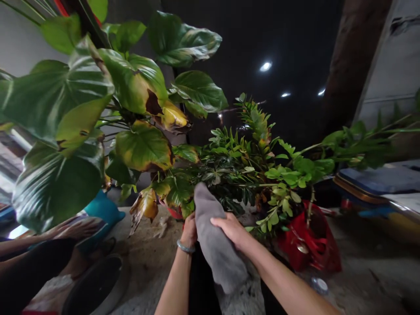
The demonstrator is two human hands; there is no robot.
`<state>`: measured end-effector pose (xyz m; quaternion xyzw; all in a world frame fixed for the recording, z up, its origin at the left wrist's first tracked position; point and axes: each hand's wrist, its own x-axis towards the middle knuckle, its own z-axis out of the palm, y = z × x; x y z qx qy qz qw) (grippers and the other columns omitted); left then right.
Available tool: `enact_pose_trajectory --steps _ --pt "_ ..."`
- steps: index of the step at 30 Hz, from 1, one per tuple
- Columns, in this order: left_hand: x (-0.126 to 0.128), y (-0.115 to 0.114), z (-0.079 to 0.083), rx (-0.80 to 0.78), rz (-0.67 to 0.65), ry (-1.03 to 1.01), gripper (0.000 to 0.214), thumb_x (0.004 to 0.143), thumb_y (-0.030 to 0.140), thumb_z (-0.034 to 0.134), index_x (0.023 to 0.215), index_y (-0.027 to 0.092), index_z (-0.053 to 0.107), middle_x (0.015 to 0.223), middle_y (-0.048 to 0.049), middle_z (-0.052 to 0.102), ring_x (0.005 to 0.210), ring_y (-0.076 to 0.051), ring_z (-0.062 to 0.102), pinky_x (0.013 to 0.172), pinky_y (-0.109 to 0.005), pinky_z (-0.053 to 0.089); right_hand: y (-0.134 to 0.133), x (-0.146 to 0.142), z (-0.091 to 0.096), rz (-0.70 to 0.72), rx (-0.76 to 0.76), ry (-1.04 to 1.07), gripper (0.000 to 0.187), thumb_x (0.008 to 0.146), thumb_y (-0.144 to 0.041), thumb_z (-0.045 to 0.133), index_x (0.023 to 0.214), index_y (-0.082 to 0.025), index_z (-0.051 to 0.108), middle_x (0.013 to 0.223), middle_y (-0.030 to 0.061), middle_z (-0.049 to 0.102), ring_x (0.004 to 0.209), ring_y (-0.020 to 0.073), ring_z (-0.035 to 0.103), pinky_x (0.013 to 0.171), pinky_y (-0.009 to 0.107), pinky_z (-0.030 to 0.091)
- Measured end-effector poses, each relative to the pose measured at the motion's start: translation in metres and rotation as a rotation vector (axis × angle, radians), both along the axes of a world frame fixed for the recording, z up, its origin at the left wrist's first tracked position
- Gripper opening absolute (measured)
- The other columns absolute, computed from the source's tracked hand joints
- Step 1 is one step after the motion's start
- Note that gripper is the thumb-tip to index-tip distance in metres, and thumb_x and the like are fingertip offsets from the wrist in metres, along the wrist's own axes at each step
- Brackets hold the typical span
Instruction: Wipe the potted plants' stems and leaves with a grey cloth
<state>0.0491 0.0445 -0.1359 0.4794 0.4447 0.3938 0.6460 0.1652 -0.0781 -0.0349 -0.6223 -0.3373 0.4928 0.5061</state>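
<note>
A long piece of grey cloth [216, 245] hangs in front of me, narrow at its raised far end and wider toward my lap. My right hand [231, 229] grips its right side, the thumb pressed on top. On the other side my left hand [189, 232], with a bracelet at the wrist, holds the cloth's left edge; most of its fingers are hidden behind it. Just beyond the cloth's tip are dark green leaves [216, 173]. Patterned grey fabric [243, 297] lies beneath the near end.
A large plant with yellowing leaves [144, 146] fills the left. At right, a red bag [308, 245] stands below leafy stems [288, 175]. A dark basin [93, 284] sits lower left, near another person's hand [77, 228] by a teal object [105, 214].
</note>
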Motion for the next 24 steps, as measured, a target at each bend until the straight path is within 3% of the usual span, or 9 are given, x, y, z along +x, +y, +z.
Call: enact_pose_trajectory --steps 3,5,7,10,12,16,19,21,24 --pt "0.009 0.002 -0.004 -0.090 -0.050 -0.046 0.028 0.041 0.033 0.081 0.057 0.017 0.064 0.050 -0.0001 0.060 0.051 -0.016 0.054 0.051 -0.027 0.041 -0.039 0.007 -0.014 0.051 -0.038 0.016 0.015 0.062 -0.028 0.063 0.071 -0.019 0.071 0.070 0.0032 0.071 0.074 0.0234 0.064 0.068 0.032 0.048" --pt "0.011 0.004 -0.006 -0.119 -0.044 -0.071 0.029 0.041 0.033 0.082 0.055 0.018 0.060 0.048 0.0033 0.055 0.047 -0.012 0.048 0.049 -0.025 0.036 -0.064 0.019 -0.001 0.050 0.017 0.037 0.024 0.062 -0.034 0.066 0.079 -0.018 0.074 0.075 0.0047 0.074 0.076 0.0253 0.067 0.069 0.034 0.051" --pt "0.013 0.005 -0.008 -0.122 0.009 -0.119 0.030 0.044 0.034 0.082 0.056 0.019 0.058 0.050 0.0043 0.054 0.049 -0.011 0.048 0.050 -0.024 0.038 -0.075 0.036 0.022 -0.076 0.147 0.019 0.033 0.062 -0.040 0.070 0.085 -0.017 0.074 0.078 0.0062 0.075 0.078 0.0267 0.068 0.070 0.035 0.052" --pt "0.014 0.004 -0.007 -0.137 0.079 -0.234 0.032 0.046 0.033 0.084 0.059 0.018 0.058 0.058 0.0035 0.059 0.057 -0.013 0.055 0.056 -0.025 0.043 -0.058 0.062 0.048 -0.413 0.355 -0.057 0.037 0.059 -0.043 0.075 0.085 -0.017 0.074 0.083 0.0068 0.076 0.083 0.0268 0.069 0.075 0.034 0.053" --pt "0.015 0.002 -0.006 -0.163 0.055 -0.314 0.033 0.047 0.031 0.085 0.066 0.018 0.062 0.065 0.0021 0.065 0.063 -0.015 0.059 0.061 -0.027 0.046 -0.038 0.067 0.044 -0.543 0.368 0.022 0.036 0.057 -0.042 0.076 0.082 -0.016 0.073 0.080 0.0064 0.076 0.079 0.0261 0.069 0.072 0.033 0.053" --pt "0.016 -0.002 -0.005 -0.224 0.012 -0.402 0.034 0.054 0.033 0.085 0.079 0.019 0.065 0.074 0.0002 0.071 0.065 -0.017 0.064 0.065 -0.030 0.050 -0.028 0.037 -0.007 -0.371 0.053 0.347 0.030 0.055 -0.040 0.069 0.070 -0.014 0.071 0.058 0.0061 0.069 0.059 0.0240 0.065 0.059 0.034 0.051" --pt "0.017 -0.003 -0.004 -0.207 -0.036 -0.373 0.037 0.054 0.036 0.086 0.077 0.019 0.063 0.067 0.0003 0.069 0.059 -0.016 0.063 0.059 -0.028 0.050 -0.058 0.011 -0.035 -0.277 -0.042 0.206 0.026 0.056 -0.036 0.067 0.070 -0.015 0.072 0.069 0.0074 0.073 0.072 0.0254 0.067 0.068 0.034 0.051" --pt "0.018 -0.004 -0.003 -0.176 -0.064 -0.318 0.041 0.048 0.033 0.088 0.074 0.018 0.061 0.062 0.0010 0.067 0.052 -0.014 0.060 0.053 -0.026 0.047 -0.079 0.010 -0.031 -0.260 0.005 0.088 0.029 0.059 -0.038 0.068 0.078 -0.016 0.074 0.079 0.0076 0.076 0.083 0.0274 0.068 0.075 0.035 0.051" --pt "0.020 -0.005 0.000 -0.152 -0.028 -0.267 0.045 0.040 0.025 0.090 0.070 0.017 0.057 0.056 0.0041 0.064 0.043 -0.010 0.053 0.046 -0.023 0.042 -0.082 0.032 0.003 -0.303 0.216 -0.032 0.035 0.062 -0.042 0.070 0.086 -0.017 0.075 0.086 0.0079 0.077 0.087 0.0289 0.068 0.080 0.037 0.051"
